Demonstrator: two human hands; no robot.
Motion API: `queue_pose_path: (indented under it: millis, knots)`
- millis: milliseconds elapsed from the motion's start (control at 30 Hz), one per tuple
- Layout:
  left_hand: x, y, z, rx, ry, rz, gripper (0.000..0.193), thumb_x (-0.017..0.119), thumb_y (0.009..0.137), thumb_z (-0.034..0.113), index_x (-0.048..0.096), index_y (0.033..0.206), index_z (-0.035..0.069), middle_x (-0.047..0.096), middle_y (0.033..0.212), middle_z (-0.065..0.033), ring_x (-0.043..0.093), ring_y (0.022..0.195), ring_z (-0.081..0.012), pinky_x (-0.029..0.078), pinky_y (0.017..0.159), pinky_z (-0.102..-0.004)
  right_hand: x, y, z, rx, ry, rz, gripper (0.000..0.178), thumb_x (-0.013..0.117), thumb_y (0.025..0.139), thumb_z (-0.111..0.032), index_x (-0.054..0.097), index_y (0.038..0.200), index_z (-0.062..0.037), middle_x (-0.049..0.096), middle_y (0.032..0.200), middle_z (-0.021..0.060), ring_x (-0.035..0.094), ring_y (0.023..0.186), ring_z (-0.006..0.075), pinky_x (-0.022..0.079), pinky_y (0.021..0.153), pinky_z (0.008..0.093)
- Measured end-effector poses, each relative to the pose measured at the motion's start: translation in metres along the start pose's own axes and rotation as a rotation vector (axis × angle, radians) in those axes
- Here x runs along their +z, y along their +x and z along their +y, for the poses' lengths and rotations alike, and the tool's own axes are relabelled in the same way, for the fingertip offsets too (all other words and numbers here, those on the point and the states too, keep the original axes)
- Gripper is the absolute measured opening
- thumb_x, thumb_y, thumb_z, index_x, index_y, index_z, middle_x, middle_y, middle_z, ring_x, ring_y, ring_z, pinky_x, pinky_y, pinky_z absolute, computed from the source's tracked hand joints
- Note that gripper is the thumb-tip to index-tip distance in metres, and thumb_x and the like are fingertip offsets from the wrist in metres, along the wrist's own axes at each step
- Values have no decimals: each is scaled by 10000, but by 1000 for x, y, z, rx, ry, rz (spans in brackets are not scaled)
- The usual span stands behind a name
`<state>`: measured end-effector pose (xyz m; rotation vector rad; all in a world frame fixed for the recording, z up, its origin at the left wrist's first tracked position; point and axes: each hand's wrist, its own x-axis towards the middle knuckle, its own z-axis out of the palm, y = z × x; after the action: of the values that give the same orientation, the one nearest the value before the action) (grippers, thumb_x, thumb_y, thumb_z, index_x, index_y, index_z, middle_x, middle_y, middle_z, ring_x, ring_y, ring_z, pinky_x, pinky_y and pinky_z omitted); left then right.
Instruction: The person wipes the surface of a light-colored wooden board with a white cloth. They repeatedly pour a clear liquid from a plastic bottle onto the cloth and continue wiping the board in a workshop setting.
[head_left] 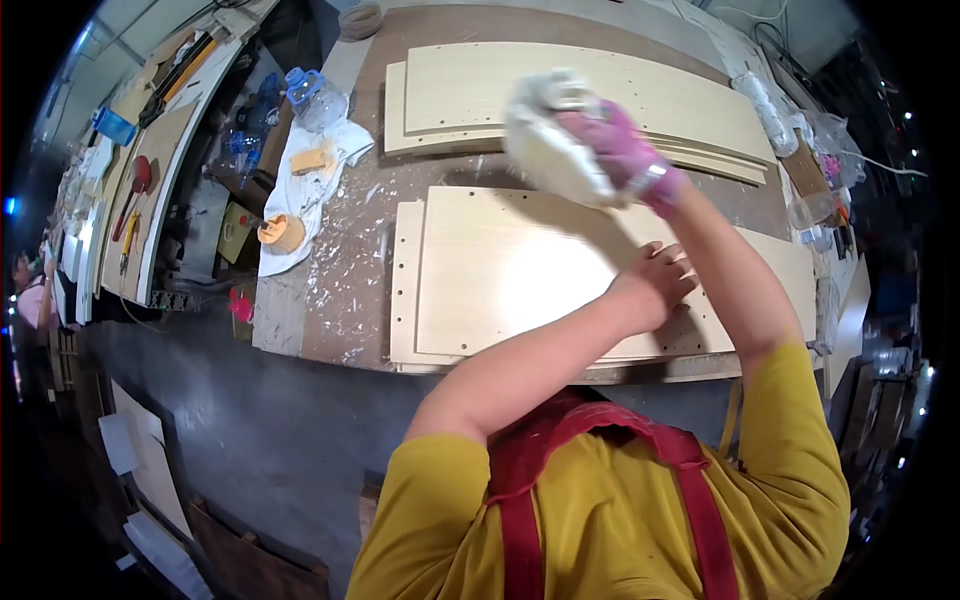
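Note:
My right hand [622,150], in a pink glove, grips a bunched white cloth [553,140] that is blurred by motion. It is raised over the gap between two stacks of pale wooden boards. Bare, my left hand [655,285] lies on the top board of the near stack [520,270], fingers apart. Small holes run along the edges of these boards, and bright light reflects off the top one. Beyond it, the far stack [580,90] is partly covered by the cloth and glove.
On the left of the worktable [340,260], a white rag [300,225] carries a sponge block [310,161] and a round orange-tan piece [281,233]. A clear bottle [315,100] stands behind. Plastic wrapping [765,115] lies at the right edge. Another bench [150,190] holds tools; a person [35,300] is far left.

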<state>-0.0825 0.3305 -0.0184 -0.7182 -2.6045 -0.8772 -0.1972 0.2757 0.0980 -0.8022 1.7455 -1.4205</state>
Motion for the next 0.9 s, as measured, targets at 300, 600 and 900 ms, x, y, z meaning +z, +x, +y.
queue_pose_path:
  millis: [300, 600, 900]
  knots:
    - [-42, 14, 10, -192, -403, -177, 363, 591, 869, 265, 588, 1179, 75, 545, 1268, -99, 425, 1259, -291, 424, 970, -436, -135, -248, 72, -136, 943, 427, 569, 480, 943, -424, 399, 1395, -87, 477, 1380, 156, 512, 1224, 332, 418, 1032, 504]
    - [51, 116, 88, -595, -1216, -152, 503, 598, 918, 322, 511, 1259, -37, 623, 1111, -172, 595, 997, -208, 481, 857, -333, -142, -342, 121, -187, 557, 811, 418, 472, 978, -274, 473, 1307, -14, 580, 1229, 108, 581, 1113, 227, 496, 938, 389]
    - [111, 261, 186, -563, -1015, -341, 365, 490, 988, 281, 598, 1136, -36, 661, 986, -83, 609, 886, -139, 479, 798, -273, -217, -433, 144, -441, 1252, 885, 376, 442, 974, -281, 516, 1284, -82, 582, 1272, 90, 561, 1162, 243, 438, 1016, 410]
